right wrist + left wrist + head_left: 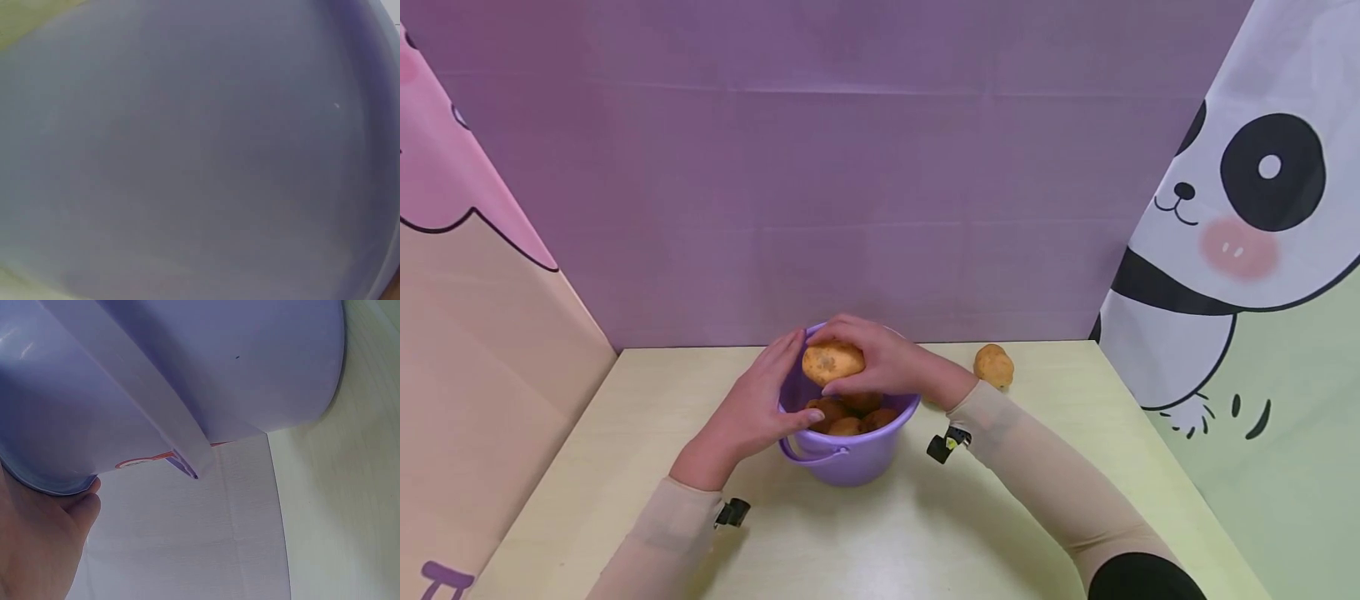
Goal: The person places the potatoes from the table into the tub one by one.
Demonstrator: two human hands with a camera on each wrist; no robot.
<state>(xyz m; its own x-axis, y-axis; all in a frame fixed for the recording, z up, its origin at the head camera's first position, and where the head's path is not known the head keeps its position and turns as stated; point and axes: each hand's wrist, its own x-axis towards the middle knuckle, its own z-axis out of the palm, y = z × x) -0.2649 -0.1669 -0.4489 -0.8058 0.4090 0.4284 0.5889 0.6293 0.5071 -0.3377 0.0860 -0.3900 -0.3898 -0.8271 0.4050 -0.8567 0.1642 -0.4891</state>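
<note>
A purple bucket (859, 465) stands on the table with several potatoes (846, 427) inside. My left hand (758, 398) grips the bucket's left rim, the thumb reaching over the inner side. In the left wrist view that hand (37, 540) is at the rim, beside the bucket's wall (269, 362) and its handle (144, 394). Over the bucket's mouth, my right hand (883, 358) holds a potato (832, 364) between thumb and fingers. The bucket's side (187, 150) fills most of the right wrist view, hiding that hand's grasp there.
Another potato (993, 367) lies on the pale table (1000, 508) near its back edge, right of the bucket. A purple backdrop (850, 167) rises behind the table. A panda-printed panel (1240, 350) stands along the right, and a pink and beige one (482, 350) along the left.
</note>
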